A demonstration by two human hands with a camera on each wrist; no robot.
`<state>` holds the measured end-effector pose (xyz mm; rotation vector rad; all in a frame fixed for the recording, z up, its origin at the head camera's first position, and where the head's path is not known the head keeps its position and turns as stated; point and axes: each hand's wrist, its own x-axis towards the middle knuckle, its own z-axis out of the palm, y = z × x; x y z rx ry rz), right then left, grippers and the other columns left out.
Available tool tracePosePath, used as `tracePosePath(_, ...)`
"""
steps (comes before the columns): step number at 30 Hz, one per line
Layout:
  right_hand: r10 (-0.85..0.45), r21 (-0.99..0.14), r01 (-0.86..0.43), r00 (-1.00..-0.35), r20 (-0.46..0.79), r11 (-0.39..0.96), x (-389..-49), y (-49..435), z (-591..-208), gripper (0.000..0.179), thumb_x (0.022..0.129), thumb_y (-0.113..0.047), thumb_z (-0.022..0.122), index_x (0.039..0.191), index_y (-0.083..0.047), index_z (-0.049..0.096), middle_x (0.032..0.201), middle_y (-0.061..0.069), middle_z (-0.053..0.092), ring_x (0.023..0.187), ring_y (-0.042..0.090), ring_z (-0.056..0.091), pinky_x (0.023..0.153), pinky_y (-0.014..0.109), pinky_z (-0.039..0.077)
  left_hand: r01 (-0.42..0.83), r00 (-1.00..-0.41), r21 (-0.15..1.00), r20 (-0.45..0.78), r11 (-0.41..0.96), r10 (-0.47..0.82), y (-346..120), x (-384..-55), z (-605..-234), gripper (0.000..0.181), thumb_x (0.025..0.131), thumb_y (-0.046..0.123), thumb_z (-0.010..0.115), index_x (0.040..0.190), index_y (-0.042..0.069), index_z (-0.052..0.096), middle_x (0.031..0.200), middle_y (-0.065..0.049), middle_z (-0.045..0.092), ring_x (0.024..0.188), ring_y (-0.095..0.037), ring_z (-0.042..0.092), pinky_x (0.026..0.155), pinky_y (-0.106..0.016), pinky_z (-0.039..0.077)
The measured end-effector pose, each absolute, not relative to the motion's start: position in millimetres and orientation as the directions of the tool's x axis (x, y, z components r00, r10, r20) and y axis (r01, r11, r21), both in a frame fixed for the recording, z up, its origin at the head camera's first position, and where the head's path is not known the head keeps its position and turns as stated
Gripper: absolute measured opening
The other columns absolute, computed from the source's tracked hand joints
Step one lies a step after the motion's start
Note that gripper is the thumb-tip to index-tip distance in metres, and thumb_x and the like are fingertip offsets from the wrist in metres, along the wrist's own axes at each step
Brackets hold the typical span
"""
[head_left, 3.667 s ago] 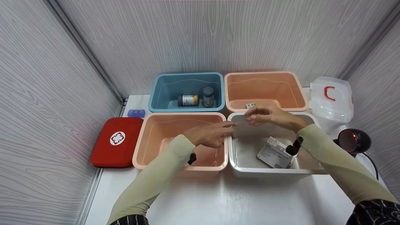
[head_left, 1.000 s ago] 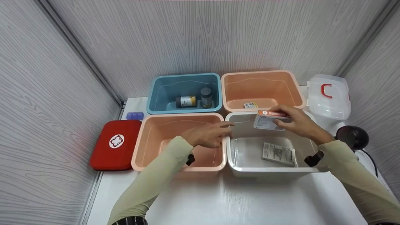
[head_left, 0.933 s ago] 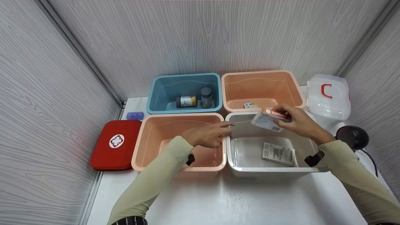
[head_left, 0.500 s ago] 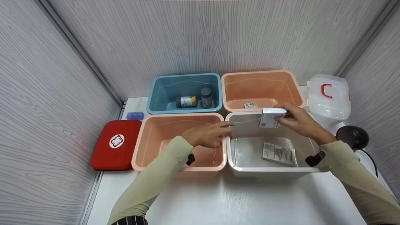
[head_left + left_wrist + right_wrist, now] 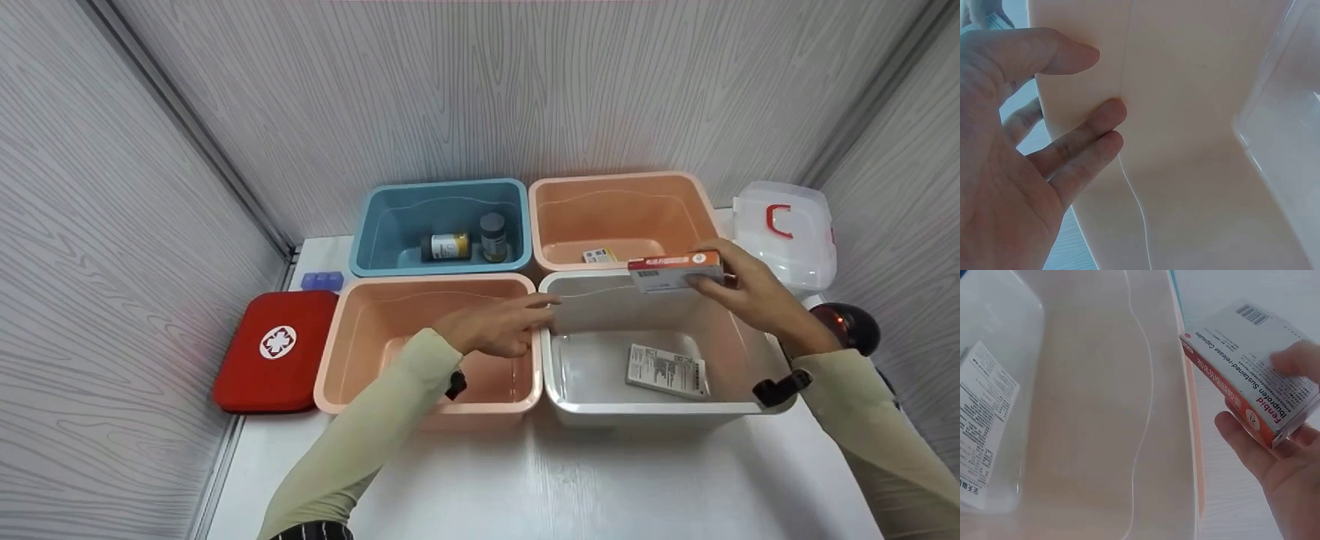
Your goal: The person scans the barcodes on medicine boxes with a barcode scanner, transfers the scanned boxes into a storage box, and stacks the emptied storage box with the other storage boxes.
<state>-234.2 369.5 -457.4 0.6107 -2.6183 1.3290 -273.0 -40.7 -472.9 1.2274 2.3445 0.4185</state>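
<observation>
My right hand (image 5: 761, 300) grips a white and orange-red medicine box (image 5: 656, 274) above the back rim of the white bin (image 5: 592, 409). In the right wrist view, "Ibuprofen Sustained-release Capsules" is printed on this medicine box (image 5: 1247, 363), held between thumb and fingers. Another pale, printed box (image 5: 667, 370) lies on the white bin's floor. With loose, half-extended fingers, my left hand (image 5: 491, 328) is at the rim between the white bin and the front-left peach bin (image 5: 431, 406). Seen from the left wrist, the left hand (image 5: 1005, 152) holds nothing; its fingertips are near the bin wall.
Behind are a blue bin (image 5: 439, 268) with two bottles and a peach bin (image 5: 622, 180) with a small box (image 5: 598, 256). A red case (image 5: 276, 375) and a purple pill organizer (image 5: 322, 281) lie left. A clear-lidded box (image 5: 787, 255) and a black lamp (image 5: 855, 328) stand right.
My right hand, earlier without anything in it, has taken the medicine box from the white bin. It has turned the box about and shifted right. The left hand stays in place.
</observation>
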Motion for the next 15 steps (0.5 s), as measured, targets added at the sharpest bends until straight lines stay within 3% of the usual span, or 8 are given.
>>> tracePosePath(6,-0.186,-0.746,-0.401,-0.915,0.359,0.531,-225,387,-460,0.036,0.095,0.006,0.076,0.129,0.004,0.062,0.114,-0.017,0.069,0.1,-0.002,0.063,0.085,0.008,0.048,0.691,-0.494,0.469,-0.249,0.55,0.833,-40,-272,-473,0.048,0.102,0.006,0.063,0.147,0.023,0.061,0.182,-0.001,0.023,0.161,-0.031,0.039,0.126,-0.048,0.043)
tracePosePath(12,-0.197,-0.733,-0.419,-0.906,0.374,0.536,-220,397,-462,0.048,0.093,0.015,0.069,0.138,0.005,0.057,0.121,-0.019,0.066,0.102,-0.003,0.064,0.084,0.007,0.049,0.694,-0.498,0.459,-0.25,0.555,0.83,-41,-273,-472,0.051,0.102,0.006,0.062,0.148,0.027,0.059,0.182,0.001,0.023,0.162,-0.03,0.036,0.127,-0.048,0.041)
tracePosePath(15,-0.189,-0.722,-0.423,-0.903,0.385,0.548,-218,400,-462,0.044,0.096,0.012,0.07,0.138,0.003,0.062,0.12,-0.022,0.067,0.102,-0.003,0.063,0.086,0.008,0.047,0.695,-0.501,0.455,-0.25,0.558,0.828,-40,-273,-472,0.047,0.103,0.008,0.062,0.146,0.028,0.06,0.182,0.002,0.022,0.161,-0.029,0.039,0.126,-0.047,0.043)
